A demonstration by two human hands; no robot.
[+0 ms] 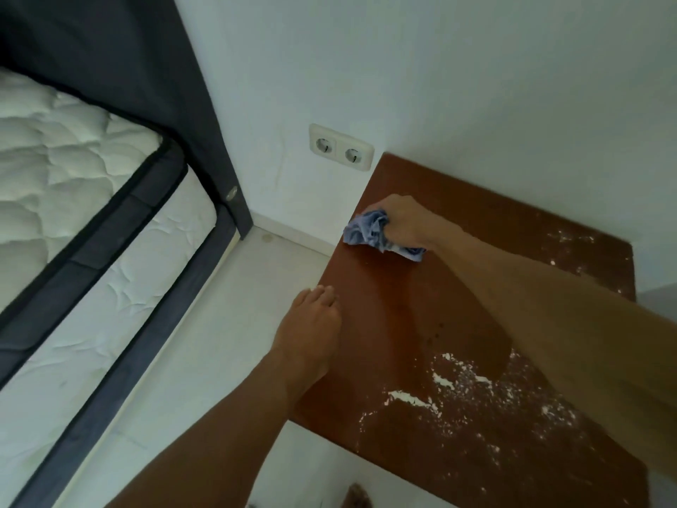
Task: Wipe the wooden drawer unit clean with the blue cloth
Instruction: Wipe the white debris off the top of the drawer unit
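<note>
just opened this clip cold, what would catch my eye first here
The right hand presses a crumpled blue cloth onto the far left part of the wooden drawer unit. White powdery specks litter its near right area. The left hand rests open at its left edge.

blue cloth point(370, 229), brown drawer unit point(384, 287) (white-speckled)

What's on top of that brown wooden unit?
White powdery specks, the blue cloth bunched in the right hand. The right forearm hides part of the top.
</note>
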